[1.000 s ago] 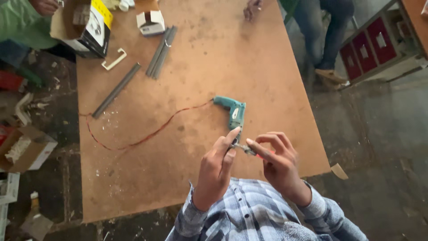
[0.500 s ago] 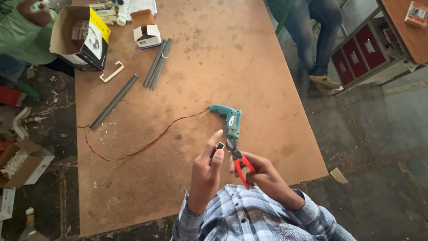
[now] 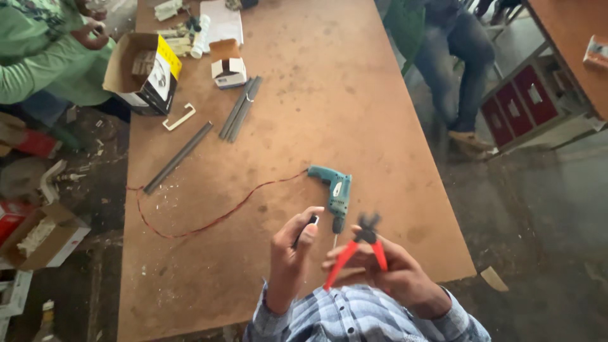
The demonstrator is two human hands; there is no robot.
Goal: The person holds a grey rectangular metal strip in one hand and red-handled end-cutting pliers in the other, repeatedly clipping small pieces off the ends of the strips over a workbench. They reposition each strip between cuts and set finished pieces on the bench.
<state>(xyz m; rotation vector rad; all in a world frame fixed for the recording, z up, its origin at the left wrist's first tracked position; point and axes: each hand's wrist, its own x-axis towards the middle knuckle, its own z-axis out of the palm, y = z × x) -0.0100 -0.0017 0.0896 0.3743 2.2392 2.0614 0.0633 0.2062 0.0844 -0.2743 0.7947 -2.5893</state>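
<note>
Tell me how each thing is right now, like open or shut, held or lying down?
Left hand: shut on a small dark part with a white tip.
Right hand: shut on the red-handled pliers, jaws open.
Teal drill: lying on the table, red cord trailing left.
Big cardboard box: open, on its side.
Small white box: open.
Grey bars: lying flat.

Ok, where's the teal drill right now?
The teal drill lies on the wooden table, right of centre, just beyond the red-handled pliers held in the right hand.
</note>
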